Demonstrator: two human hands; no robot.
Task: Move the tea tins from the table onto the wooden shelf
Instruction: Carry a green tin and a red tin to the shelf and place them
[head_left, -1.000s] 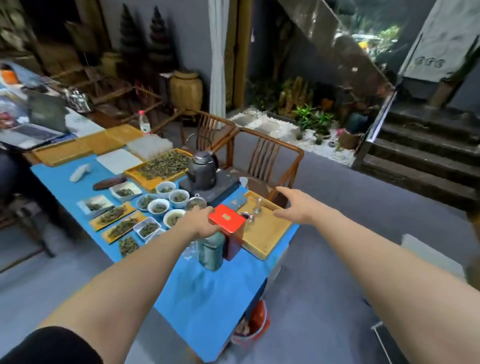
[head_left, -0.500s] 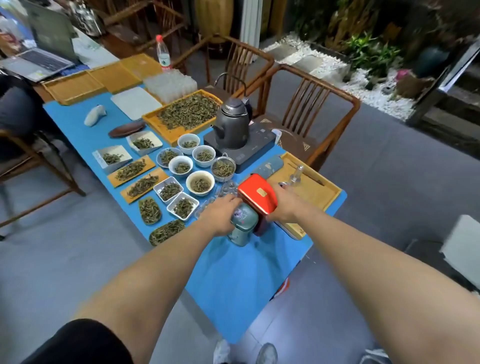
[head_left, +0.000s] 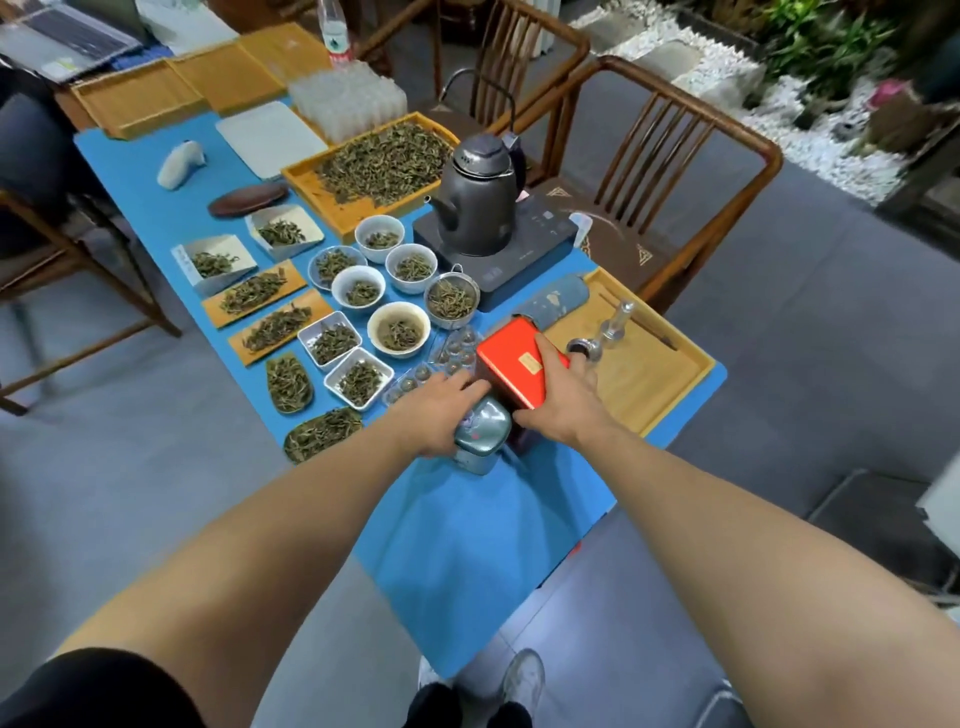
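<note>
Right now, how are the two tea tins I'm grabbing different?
The red tin is bright, boxy and taller; the green tin is pale, rounded and shorter. The right hand grips the red tin, the left hand the green tin. Both stand together on the blue table.

My arms are bare from the short black sleeve (head_left: 104, 686) at seven o'clock down to my ringless left hand (head_left: 441, 415) and right hand (head_left: 566, 405), with grey-toed shoes (head_left: 524, 675) under dark trouser cuffs at six o'clock.
</note>
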